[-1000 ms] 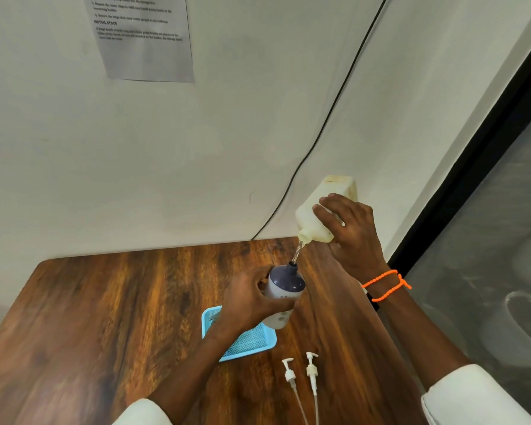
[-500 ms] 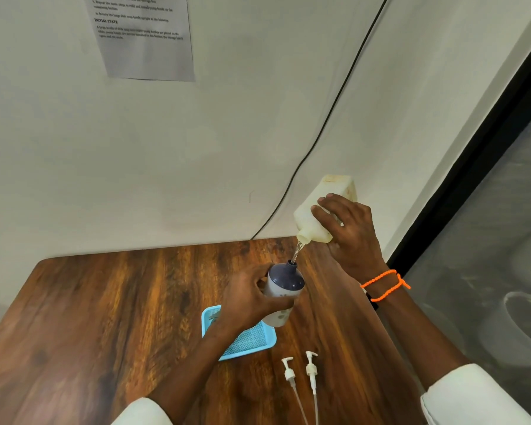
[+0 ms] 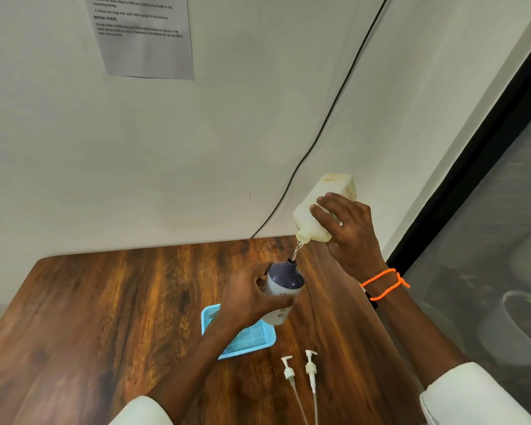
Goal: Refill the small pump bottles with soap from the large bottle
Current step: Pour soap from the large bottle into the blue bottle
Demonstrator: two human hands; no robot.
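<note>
My left hand (image 3: 247, 297) grips a small pump bottle (image 3: 284, 282), white with a dark blue shoulder and an open neck, raised above the wooden table (image 3: 105, 317). Above it my right hand (image 3: 347, 231) holds the large cream soap bottle (image 3: 321, 210) tipped mouth down. A thin clear stream of soap (image 3: 296, 251) runs from its mouth into the small bottle's neck. Two white pump heads (image 3: 299, 368) with long tubes lie on the table near me.
A light blue mesh tray (image 3: 246, 340) lies on the table under my left wrist. A black cable (image 3: 319, 136) runs down the white wall behind the table. A dark-framed glass panel (image 3: 488, 240) stands at the right. A printed sheet (image 3: 144, 35) hangs on the wall.
Both hands hold almost still. The large bottle stays tipped and the stream keeps running into the small bottle.
</note>
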